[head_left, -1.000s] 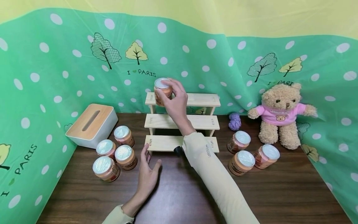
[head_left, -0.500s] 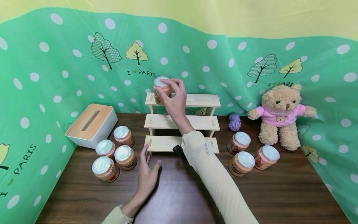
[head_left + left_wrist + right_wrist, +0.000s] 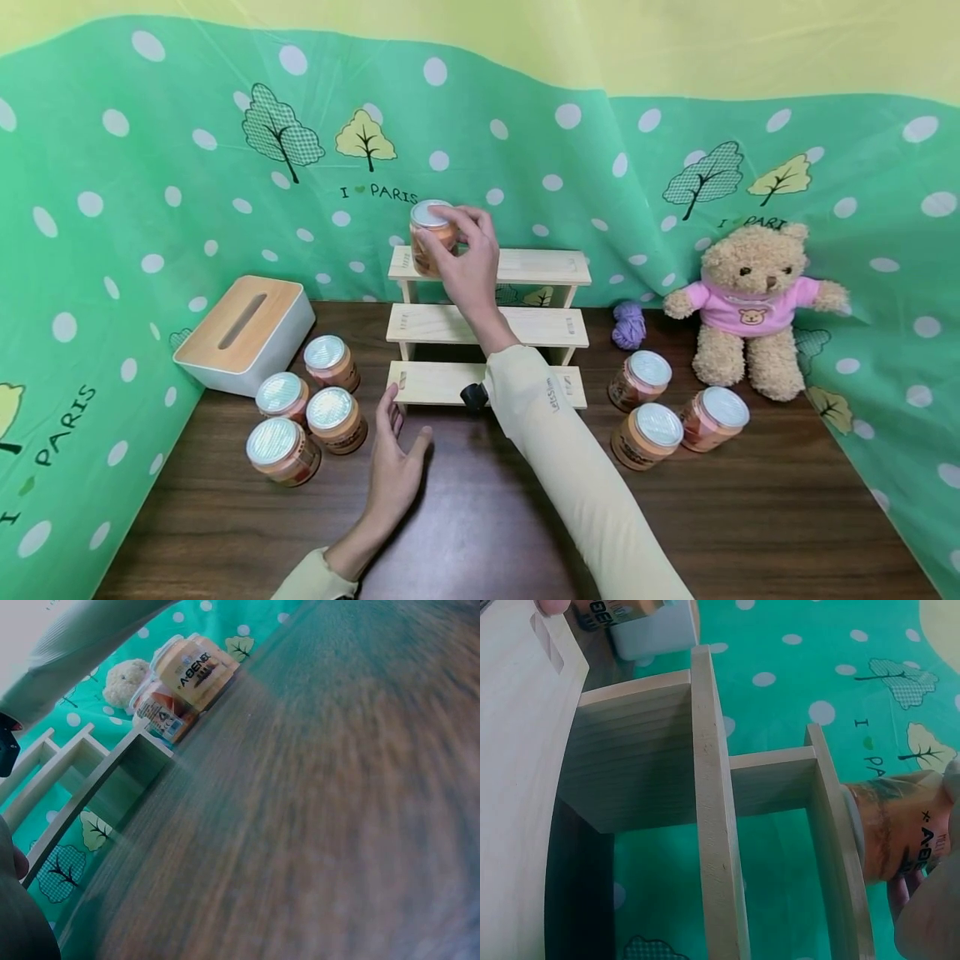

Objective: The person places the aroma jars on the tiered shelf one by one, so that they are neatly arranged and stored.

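My right hand (image 3: 472, 262) grips an orange-labelled jar (image 3: 430, 248) with a silvery lid, thumb and fingers around its upper part. The jar is upright at the left end of the top step of a three-step wooden shelf (image 3: 442, 325). In the right wrist view the held jar (image 3: 900, 825) has its base at the top board; whether it touches is hard to tell. My left hand (image 3: 396, 475) holds nothing, its fingers extended by the left front corner of the lowest step. The left wrist view shows only a little of that hand.
Several similar jars (image 3: 337, 421) stand on the dark table at left, beside a tissue box (image 3: 251, 333) with a wooden top. More jars (image 3: 648, 437) stand at right, near purple yarn (image 3: 628, 325) and a teddy bear (image 3: 757, 312). A green curtain hangs behind.
My right hand and the jar have shifted slightly up and to the left over the top step. My left hand has stayed in place.
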Available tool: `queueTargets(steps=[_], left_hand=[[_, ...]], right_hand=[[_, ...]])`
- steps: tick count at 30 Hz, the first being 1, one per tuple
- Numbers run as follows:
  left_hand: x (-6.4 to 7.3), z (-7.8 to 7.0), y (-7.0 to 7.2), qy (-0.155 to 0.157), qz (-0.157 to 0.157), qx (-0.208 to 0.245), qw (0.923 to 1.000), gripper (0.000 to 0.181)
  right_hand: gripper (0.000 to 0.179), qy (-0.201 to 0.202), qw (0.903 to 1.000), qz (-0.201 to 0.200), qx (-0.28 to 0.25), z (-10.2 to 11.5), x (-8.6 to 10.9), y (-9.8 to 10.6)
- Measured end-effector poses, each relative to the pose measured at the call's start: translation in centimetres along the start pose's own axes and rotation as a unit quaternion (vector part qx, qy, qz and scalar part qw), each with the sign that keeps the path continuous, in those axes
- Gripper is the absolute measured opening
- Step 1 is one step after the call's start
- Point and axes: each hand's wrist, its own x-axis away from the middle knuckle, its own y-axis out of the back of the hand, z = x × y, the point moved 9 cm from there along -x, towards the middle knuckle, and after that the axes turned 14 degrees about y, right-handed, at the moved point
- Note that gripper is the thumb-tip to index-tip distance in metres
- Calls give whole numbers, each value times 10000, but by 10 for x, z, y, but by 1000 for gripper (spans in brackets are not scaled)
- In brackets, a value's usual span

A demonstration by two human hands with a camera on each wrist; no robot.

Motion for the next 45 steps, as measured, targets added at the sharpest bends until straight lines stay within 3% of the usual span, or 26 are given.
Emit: queueTargets(steps=[7,17,25,36,45], left_hand=[[-4,14,0,-191,-14,25,9998,82],[2,-6,0,48,52,67,10000,82],[1,-6,1,-68,24,-2,10000,82],[1,-10,-3,455,177,53,9988,81],[1,-9,-1,444,103,25,9990,81]], right_hand=[[38,-79,10000,18,-53,-2,2,-4],[47,-127,9983,368,432,3,6,-6],[64,7,9976,366,581,8,8,-4],[59,144,9973,338,636,4,7,0],[65,87,9969,424,662,3,7,1]])
